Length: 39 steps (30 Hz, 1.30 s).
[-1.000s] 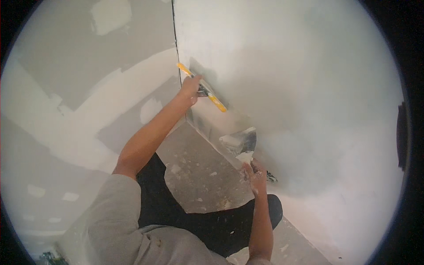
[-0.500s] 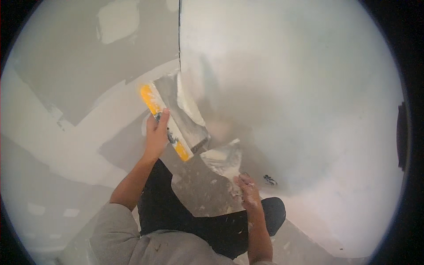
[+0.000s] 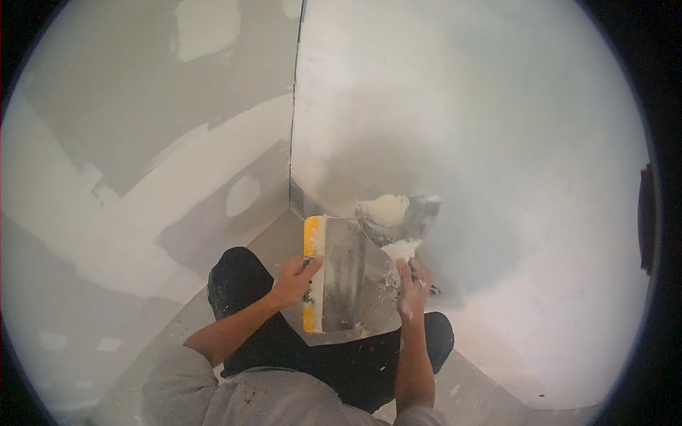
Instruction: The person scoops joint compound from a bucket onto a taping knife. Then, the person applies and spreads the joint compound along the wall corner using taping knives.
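My left hand [image 3: 293,281] grips a wide drywall taping knife [image 3: 344,273] by its yellow-and-white back edge. Its grey metal blade points right, smeared but with no thick compound along the edge. My right hand [image 3: 413,287] is closed round the handle of a smaller putty knife [image 3: 419,216], held blade up just right of the wide one. A lump of cream-coloured joint compound [image 3: 387,210] lies on the left part of that blade, and more compound clings near its neck. The putty knife's left corner is close to the wide blade's upper corner; I cannot tell whether they touch. White smears coat my right fingers.
Two walls meet at a dark corner line [image 3: 292,128] ahead. The left wall [image 3: 135,106] is grey board with pale compound bands and patches; the right wall [image 3: 497,142] is whitish. My bent knees [image 3: 238,280] flank the spattered floor [image 3: 266,238]. A small dark object [image 3: 435,290] lies beside my right hand.
The wide knife has come down and right, turning more upright. The putty knife has risen to its upper right. The compound strip on the wide blade's edge is gone; a lump now sits on the putty knife.
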Motion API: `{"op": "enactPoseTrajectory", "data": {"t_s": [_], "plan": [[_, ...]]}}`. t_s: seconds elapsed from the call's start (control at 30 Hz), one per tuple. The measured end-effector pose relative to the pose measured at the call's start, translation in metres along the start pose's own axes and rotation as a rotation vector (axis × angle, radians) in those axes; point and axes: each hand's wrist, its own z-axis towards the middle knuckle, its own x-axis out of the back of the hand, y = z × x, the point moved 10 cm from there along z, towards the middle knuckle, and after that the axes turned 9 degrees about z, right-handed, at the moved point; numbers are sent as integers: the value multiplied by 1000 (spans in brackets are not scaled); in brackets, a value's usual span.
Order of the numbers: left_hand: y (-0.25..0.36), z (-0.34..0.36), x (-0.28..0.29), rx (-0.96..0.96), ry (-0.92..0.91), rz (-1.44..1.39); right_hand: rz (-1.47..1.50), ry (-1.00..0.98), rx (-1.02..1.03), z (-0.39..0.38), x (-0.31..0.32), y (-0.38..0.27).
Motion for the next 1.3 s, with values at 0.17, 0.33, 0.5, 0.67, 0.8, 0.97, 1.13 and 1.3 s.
{"op": "enactPoseTrajectory", "data": {"t_s": [0.17,0.33,0.5,0.67,0.8,0.97,1.13,1.3], "plan": [[-35,-1,-33,248,-94,-672,-739,-200,604,-48,-39,-60],[-23,-9,-11,290,-57,-621,-1098,-306,703,-68,-22,4],[-6,35,71,-6,91,-761,-1098,-233,398,-60,30,17],[-3,118,134,-287,227,-517,-839,-109,306,-60,38,39],[-10,181,141,-190,356,120,-670,-55,230,-52,42,62],[-19,253,153,-478,637,336,-587,-68,211,-45,34,39],[-13,292,125,-654,828,323,-596,-76,7,-47,47,58],[-17,329,106,-591,816,280,-554,5,29,-46,57,69]]}}
